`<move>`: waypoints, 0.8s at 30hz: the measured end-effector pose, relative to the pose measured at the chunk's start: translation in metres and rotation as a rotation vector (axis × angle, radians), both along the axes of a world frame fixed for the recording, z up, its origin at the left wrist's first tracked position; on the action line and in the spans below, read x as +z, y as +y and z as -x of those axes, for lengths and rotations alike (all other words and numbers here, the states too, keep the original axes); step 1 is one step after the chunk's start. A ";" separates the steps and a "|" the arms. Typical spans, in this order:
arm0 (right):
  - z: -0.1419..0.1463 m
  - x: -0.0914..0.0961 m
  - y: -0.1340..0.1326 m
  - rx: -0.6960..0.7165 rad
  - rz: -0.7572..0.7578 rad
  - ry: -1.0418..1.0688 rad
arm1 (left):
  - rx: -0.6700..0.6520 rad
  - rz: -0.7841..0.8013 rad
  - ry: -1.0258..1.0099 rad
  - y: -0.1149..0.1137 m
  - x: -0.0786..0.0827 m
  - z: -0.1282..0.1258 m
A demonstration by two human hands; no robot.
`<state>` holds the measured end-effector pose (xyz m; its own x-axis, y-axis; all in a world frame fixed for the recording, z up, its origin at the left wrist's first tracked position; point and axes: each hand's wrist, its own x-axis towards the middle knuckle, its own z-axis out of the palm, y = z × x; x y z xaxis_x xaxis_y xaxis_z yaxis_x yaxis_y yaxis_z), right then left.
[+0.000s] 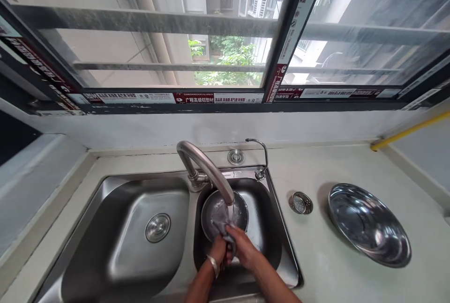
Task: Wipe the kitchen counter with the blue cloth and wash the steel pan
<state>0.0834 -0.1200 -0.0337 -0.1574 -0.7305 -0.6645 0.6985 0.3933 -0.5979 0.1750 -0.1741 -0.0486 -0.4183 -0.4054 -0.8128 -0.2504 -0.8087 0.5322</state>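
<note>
Both of my hands meet over the smaller right sink basin (pixel 258 204), gripping a wet grey cloth (pixel 221 227) between them. My left hand (pixel 218 249) is closed round the cloth's lower left side; a light band circles that wrist. Closed on its right side is my right hand (pixel 242 243). Water runs from the curved faucet (pixel 211 169) onto the cloth and hands. Beneath lies a round metal bowl (pixel 208 214) inside the basin, with water in it. Some of my fingers are hidden by the cloth and by each other.
The larger left basin (pixel 123 228) has a round drain (pixel 158 227). On the right counter stand a small metal strainer cup (pixel 301 203) and a tilted shiny metal bowl (pixel 369 225). A thin second tap (pixel 262 153) rises behind the right basin. A window (pixel 218 97) spans the back.
</note>
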 end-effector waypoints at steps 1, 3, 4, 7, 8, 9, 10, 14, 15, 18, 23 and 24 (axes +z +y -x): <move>-0.007 0.006 0.000 -0.004 0.005 0.026 | -0.030 0.032 -0.004 0.004 0.006 -0.001; -0.018 0.019 -0.003 -0.035 0.022 0.103 | -0.081 0.077 -0.003 0.008 0.019 -0.008; -0.021 0.026 -0.006 -0.051 0.033 0.129 | -0.104 0.099 0.003 0.008 0.027 -0.012; -0.026 0.048 -0.013 -0.091 0.105 0.157 | -0.181 0.169 0.017 0.007 0.050 -0.025; -0.026 0.054 -0.014 -0.100 0.143 0.156 | -0.202 0.194 0.015 0.007 0.057 -0.028; -0.027 0.059 -0.015 -0.106 0.182 0.150 | -0.219 0.216 0.011 0.007 0.062 -0.031; -0.027 0.063 -0.016 -0.107 0.220 0.139 | -0.229 0.233 0.004 0.008 0.066 -0.033; -0.028 0.060 -0.024 -0.126 0.258 0.075 | -0.229 0.234 -0.009 0.013 0.071 -0.037; -0.029 0.056 -0.028 -0.141 0.240 0.066 | -0.224 0.217 -0.004 0.013 0.070 -0.037; -0.035 0.036 -0.041 -0.139 0.165 0.062 | -0.167 0.164 0.007 0.014 0.067 -0.040; -0.038 0.004 -0.060 -0.045 0.073 0.173 | -0.080 0.069 -0.047 0.017 0.055 -0.047; -0.031 -0.001 -0.064 -0.018 0.060 0.212 | -0.068 0.052 -0.059 0.020 0.049 -0.050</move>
